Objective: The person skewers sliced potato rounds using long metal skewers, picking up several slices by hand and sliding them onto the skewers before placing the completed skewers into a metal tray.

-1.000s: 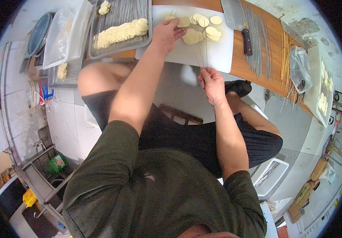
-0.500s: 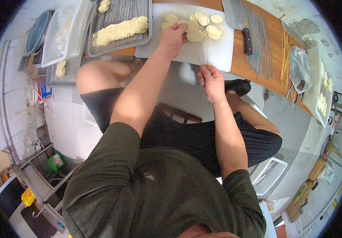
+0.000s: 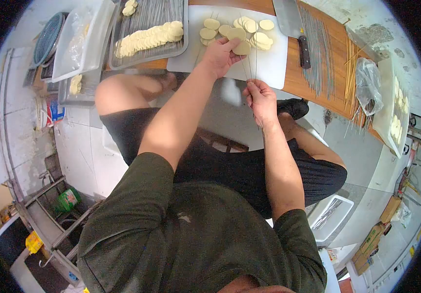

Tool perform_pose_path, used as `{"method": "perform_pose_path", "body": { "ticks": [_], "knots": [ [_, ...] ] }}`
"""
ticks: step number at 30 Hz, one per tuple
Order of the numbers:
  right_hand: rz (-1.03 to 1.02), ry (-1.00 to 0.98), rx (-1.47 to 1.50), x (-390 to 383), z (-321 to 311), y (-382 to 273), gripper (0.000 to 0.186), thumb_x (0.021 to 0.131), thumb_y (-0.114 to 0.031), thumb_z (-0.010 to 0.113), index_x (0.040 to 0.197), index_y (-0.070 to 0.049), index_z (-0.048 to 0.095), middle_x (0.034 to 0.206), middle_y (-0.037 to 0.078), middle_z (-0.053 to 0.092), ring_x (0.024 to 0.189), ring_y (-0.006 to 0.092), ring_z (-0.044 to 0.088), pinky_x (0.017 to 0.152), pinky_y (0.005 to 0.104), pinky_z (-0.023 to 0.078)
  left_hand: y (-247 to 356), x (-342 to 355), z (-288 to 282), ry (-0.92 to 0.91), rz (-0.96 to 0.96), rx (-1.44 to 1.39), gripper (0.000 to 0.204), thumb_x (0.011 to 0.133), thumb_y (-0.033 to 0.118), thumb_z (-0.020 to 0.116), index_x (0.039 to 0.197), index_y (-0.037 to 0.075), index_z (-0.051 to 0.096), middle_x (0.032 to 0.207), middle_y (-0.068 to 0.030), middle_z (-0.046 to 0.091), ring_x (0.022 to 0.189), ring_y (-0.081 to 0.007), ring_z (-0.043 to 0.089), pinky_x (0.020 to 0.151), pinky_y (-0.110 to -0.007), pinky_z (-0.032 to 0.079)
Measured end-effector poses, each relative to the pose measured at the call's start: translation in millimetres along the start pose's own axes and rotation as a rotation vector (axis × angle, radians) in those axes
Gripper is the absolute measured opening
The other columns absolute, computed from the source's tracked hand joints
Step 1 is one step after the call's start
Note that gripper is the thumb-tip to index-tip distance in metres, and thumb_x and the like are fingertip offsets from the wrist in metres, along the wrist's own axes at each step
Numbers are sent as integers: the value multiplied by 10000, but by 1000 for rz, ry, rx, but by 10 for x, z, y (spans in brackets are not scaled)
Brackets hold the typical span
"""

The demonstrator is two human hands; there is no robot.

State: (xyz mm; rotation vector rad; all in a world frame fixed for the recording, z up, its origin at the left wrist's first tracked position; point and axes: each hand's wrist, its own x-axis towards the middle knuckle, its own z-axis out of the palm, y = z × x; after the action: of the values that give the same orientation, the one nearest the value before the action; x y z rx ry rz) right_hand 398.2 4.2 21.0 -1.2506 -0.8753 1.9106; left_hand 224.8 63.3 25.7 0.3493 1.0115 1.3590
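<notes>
My right hand (image 3: 260, 101) is closed around the lower ends of thin metal skewers (image 3: 256, 68), which point up toward the pale yellow slices. My left hand (image 3: 220, 56) pinches a round slice (image 3: 242, 48), which looks like potato, at one of the skewers. Its fingertips are partly hidden behind the slice. Another slice (image 3: 236, 33) is just beyond the left fingertips. Both hands are above or near the close edge of a white cutting board (image 3: 274, 63). More slices (image 3: 260, 41) lie in loose overlapping groups on the board.
A metal tray (image 3: 185, 34) at the left holds skewers and a row of overlapping slices. Right of the board are a cleaver (image 3: 304, 53), loose metal skewers (image 3: 320, 58) and bamboo sticks (image 3: 351, 73). A plastic bag (image 3: 368, 83) lies beside a white tray (image 3: 388, 141).
My left hand has moved a little nearer and to the right along the skewers, uncovering slices on the board's left. My right hand has stayed in place.
</notes>
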Motion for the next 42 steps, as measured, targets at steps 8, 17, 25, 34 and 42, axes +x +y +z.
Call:
{"method": "perform_pose_path", "body": {
  "ticks": [8, 17, 25, 34, 42],
  "knots": [
    [-59, 57, 8, 37, -30, 61, 158, 908, -125, 571, 972, 4, 635, 721, 20, 604, 542, 53, 470, 468, 195, 357, 28, 21, -10, 43, 3, -25, 285, 927, 158, 560, 1161, 3, 511, 1107, -101, 600, 980, -235, 616, 836, -377, 545],
    [-180, 73, -270, 67, -174, 218, 230, 878, -119, 610, 1041, 32, 667, 857, 16, 654, 762, 60, 541, 699, 199, 436, 421, 192, -253, 139, 144, -12, 269, 942, 133, 513, 1155, -28, 478, 1087, -141, 597, 965, -272, 626, 781, -406, 575],
    [-92, 49, -225, 69, -149, 285, 230, 868, -111, 626, 1052, 19, 673, 911, 34, 673, 811, 75, 564, 745, 214, 448, 639, 270, -401, 137, 213, -28, 218, 889, 62, 583, 1091, -5, 539, 1025, -121, 624, 900, -247, 642, 775, -374, 567],
    [-86, 53, -216, 65, -137, 334, 213, 861, -98, 645, 1044, 4, 678, 721, -55, 574, 587, 36, 422, 528, 185, 341, 693, 252, -355, 184, 250, -92, 211, 888, 24, 564, 1095, -10, 540, 1016, -123, 625, 907, -258, 640, 746, -374, 564],
    [-105, 50, -233, 47, -118, 298, 209, 861, -105, 643, 1035, 6, 680, 711, -51, 568, 584, 37, 423, 531, 186, 344, 655, 266, -375, 151, 250, -62, 228, 869, 15, 588, 1091, -10, 542, 1014, -118, 623, 906, -255, 638, 739, -364, 552]
  ]
}}
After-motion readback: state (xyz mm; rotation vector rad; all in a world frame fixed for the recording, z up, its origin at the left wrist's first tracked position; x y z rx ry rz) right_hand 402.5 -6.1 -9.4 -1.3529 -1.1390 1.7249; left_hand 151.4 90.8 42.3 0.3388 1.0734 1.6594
